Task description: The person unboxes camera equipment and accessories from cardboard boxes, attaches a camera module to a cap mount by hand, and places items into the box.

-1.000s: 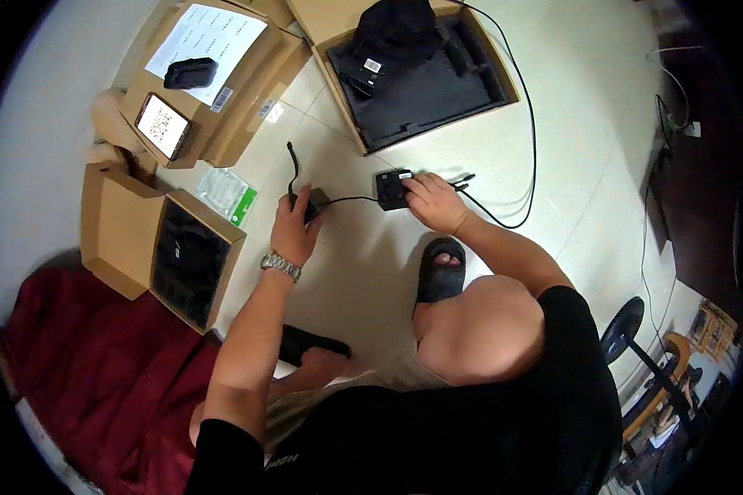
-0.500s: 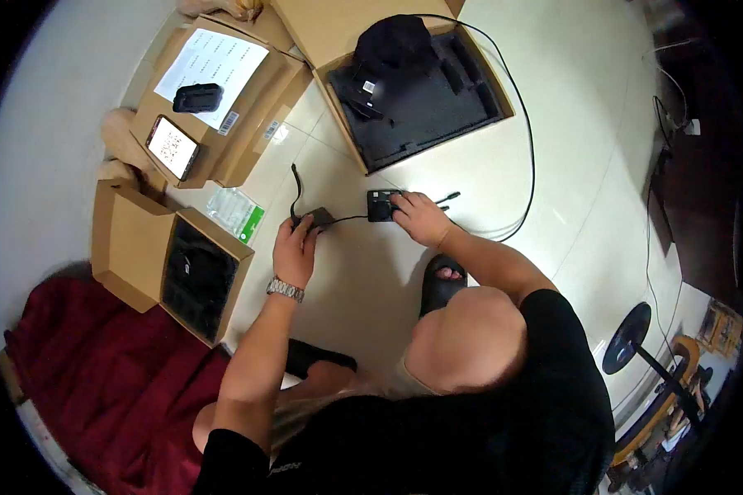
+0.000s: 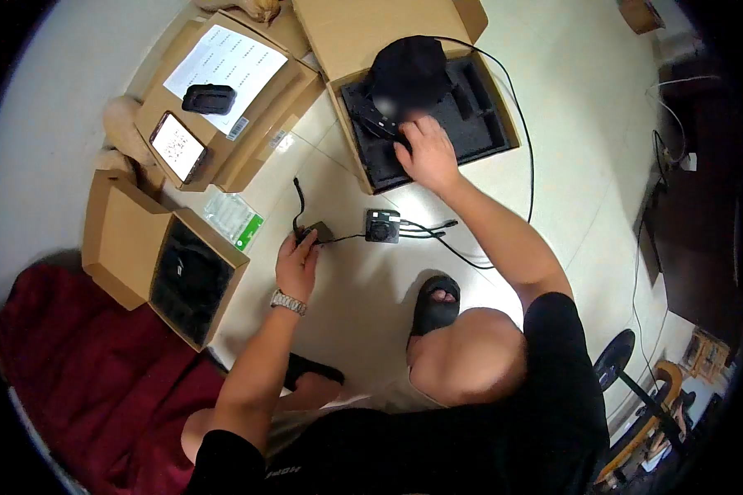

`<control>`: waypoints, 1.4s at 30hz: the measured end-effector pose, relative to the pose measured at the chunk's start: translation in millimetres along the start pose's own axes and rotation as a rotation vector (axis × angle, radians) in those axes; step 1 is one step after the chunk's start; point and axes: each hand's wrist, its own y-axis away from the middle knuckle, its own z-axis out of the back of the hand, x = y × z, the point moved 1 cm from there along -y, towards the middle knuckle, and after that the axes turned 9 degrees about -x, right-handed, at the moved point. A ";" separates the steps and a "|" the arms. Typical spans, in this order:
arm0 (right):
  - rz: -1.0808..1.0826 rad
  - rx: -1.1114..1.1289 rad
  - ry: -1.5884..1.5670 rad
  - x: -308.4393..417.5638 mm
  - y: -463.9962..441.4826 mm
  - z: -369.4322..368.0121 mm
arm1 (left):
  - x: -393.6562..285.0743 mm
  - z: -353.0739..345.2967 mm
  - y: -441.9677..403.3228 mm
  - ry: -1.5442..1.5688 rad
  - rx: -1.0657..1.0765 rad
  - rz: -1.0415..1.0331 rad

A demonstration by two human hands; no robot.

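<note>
- Small dark block (image 3: 323,231): at left, low over or on the floor, which cannot be told; held by left hand (image 3: 295,268), fingers curled
- Black module (image 3: 382,225): on floor, to its right, joined by thin cable (image 3: 346,238)
- Black cap (image 3: 409,70): in far foam-lined box (image 3: 479,140); right hand (image 3: 429,157) half-curled at its near side, grip undeterminable
- Handling: cable slack best kept, module unpulled

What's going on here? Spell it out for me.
One person is working on the floor. The left hand has its fingers on a small dark block. The right hand reaches into the foam-lined box, by the black cap; its grip is unclear. A black device lies between the block and several cable ends, untouched.
</note>
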 end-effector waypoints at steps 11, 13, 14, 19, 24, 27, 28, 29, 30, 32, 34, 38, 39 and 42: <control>-0.026 0.293 0.249 -0.2 -23.8 -51.3 | -7.7 6.0 3.0 -0.005 0.064 0.057; -0.057 0.285 0.185 -3.6 -25.2 -50.9 | -10.8 11.3 1.7 -0.058 0.120 -0.062; -0.086 0.284 0.127 -5.8 -25.0 -50.1 | -12.0 13.9 0.8 -0.067 0.120 -0.064; -0.126 0.107 -0.178 -7.1 -37.5 7.6 | -22.0 37.8 -16.1 -0.122 0.160 -0.153; -0.393 -0.148 -0.630 -27.1 -68.7 91.5 | -35.0 72.9 -38.2 -0.149 0.216 -0.219; -0.838 -0.138 -1.132 -42.7 -92.2 139.5 | -63.4 93.9 -63.9 -0.200 0.301 -0.098; -0.918 -0.167 -1.286 -51.1 -97.9 152.5 | -76.2 98.9 -74.0 -0.206 0.299 -0.114; -0.923 -0.159 -1.350 -64.1 -99.6 156.7 | -86.1 104.1 -84.5 -0.176 0.304 -0.079; -0.920 -0.176 -1.351 -69.0 -105.0 166.9 | -95.2 108.6 -94.2 -0.146 0.313 -0.043; -1.131 -0.223 -1.470 -67.9 -107.7 182.9 | -110.0 110.3 -106.9 -0.149 0.275 -0.106; -1.139 -0.264 -1.489 -64.8 -113.2 193.6 | -139.6 110.1 -126.5 0.078 0.319 0.179; -1.213 -0.289 -1.522 -57.6 -115.0 195.8 | -217.1 104.0 -152.6 0.329 0.392 0.285; -1.236 -0.274 -1.461 -52.7 -116.4 196.6 | -224.8 99.0 -158.0 0.412 0.414 0.311; -1.212 -0.224 -1.435 -42.6 -115.0 200.2 | -273.3 93.4 -172.6 1.005 0.477 0.711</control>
